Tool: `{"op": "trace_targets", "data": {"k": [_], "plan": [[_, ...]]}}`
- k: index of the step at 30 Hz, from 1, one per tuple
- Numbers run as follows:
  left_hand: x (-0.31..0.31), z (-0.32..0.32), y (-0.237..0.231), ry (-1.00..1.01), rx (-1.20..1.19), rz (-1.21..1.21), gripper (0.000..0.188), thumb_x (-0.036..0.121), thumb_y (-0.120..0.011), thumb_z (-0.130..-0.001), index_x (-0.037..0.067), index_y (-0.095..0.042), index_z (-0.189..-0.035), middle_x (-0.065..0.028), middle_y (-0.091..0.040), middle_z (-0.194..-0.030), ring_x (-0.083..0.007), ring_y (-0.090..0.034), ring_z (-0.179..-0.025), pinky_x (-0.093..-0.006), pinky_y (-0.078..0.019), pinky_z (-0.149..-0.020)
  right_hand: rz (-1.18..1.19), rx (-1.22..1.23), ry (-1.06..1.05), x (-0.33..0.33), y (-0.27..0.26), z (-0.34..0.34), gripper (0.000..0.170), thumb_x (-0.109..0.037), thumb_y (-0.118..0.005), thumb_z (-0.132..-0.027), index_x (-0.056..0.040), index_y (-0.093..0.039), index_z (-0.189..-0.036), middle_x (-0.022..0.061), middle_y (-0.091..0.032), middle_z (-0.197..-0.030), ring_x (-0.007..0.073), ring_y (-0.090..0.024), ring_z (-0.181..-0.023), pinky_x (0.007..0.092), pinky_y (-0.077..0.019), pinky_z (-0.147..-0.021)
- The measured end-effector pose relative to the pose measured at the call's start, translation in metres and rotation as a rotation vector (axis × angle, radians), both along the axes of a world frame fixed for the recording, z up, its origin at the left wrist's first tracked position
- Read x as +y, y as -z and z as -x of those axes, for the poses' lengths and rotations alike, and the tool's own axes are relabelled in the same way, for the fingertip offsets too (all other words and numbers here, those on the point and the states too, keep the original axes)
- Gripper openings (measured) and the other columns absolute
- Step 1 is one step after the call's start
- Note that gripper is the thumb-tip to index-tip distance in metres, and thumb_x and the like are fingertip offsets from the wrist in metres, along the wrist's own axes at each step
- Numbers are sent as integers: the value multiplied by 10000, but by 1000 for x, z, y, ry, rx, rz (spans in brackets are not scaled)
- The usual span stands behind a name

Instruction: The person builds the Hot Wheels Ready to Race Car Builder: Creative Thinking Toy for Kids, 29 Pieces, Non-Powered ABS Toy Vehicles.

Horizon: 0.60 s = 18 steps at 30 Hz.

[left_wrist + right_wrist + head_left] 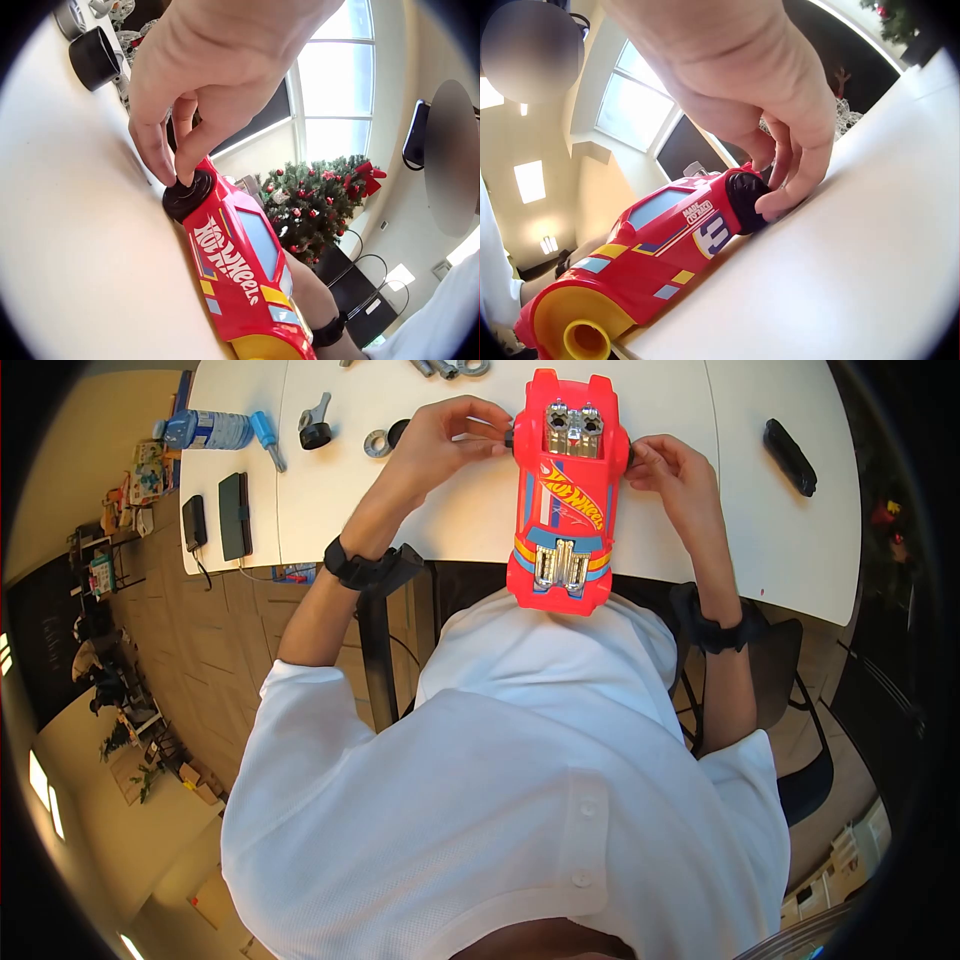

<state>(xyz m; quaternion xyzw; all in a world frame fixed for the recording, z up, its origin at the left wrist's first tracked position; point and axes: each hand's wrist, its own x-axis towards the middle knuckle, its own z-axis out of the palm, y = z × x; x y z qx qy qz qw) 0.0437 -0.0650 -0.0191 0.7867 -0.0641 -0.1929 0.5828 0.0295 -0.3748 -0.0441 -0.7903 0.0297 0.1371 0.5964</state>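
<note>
A red toy car (570, 500) with a Hot Wheels logo lies lengthwise across the front edge of the white table, its near end jutting toward the white shirt. My left hand (435, 445) pinches a black wheel (180, 202) at the car's far left corner between thumb and fingers. On the opposite side my right hand (680, 475) grips the matching black wheel (742, 196), fingertips around its rim. At the near end, the right wrist view shows a yellow wheel arch (555, 311) with a bare yellow hub and no wheel on it.
Left of the car lie a loose black wheel (315, 436), a grey ring (376, 444) and a blue-handled tool (265, 430). A water bottle (215, 430) and a dark phone (234, 515) are farther left. A black case (790, 457) lies at right.
</note>
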Motion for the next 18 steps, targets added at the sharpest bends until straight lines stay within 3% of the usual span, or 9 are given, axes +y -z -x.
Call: {"op": "trace_targets", "data": {"k": [2, 8, 12, 18], "plan": [[1, 1, -2, -73, 23, 18, 183, 83, -708, -953, -17, -691, -1105, -74, -734, -1041, -161, -709, -1017, -281, -562, -921, -26, 12, 52, -1, -1, 2, 217, -116, -637, -1001, 36, -668, -1152, 99, -741, -981, 150, -731, -848, 272, -593, -761], [-1, 1, 7, -20, 126, -8, 233, 152, -626, -1024, -39, -690, -1140, -83, -735, -1037, -144, -719, -944, -271, -574, -895, -19, -71, -41, 3, 3, 5, 215, -131, -635, -1010, 32, -670, -1146, 101, -737, -971, 143, -723, -812, 269, -589, -713], [-5, 3, 4, -26, 115, -35, 215, 138, -643, -1012, -36, -693, -1129, -77, -734, -1042, -139, -712, -961, -273, -570, -905, 52, 1, -54, -1, 5, 0, 204, -132, -621, -1017, 26, -661, -1140, 99, -734, -940, 146, -726, -792, 266, -587, -717], [-3, 11, 0, -94, 38, 151, 213, 140, -681, -989, -28, -697, -1119, -74, -733, -1044, -128, -697, -982, -274, -567, -905, -60, -43, 127, -4, -10, 7, 210, -154, -619, -1021, 8, -656, -1149, 93, -728, -907, 141, -722, -755, 256, -580, -707]]}}
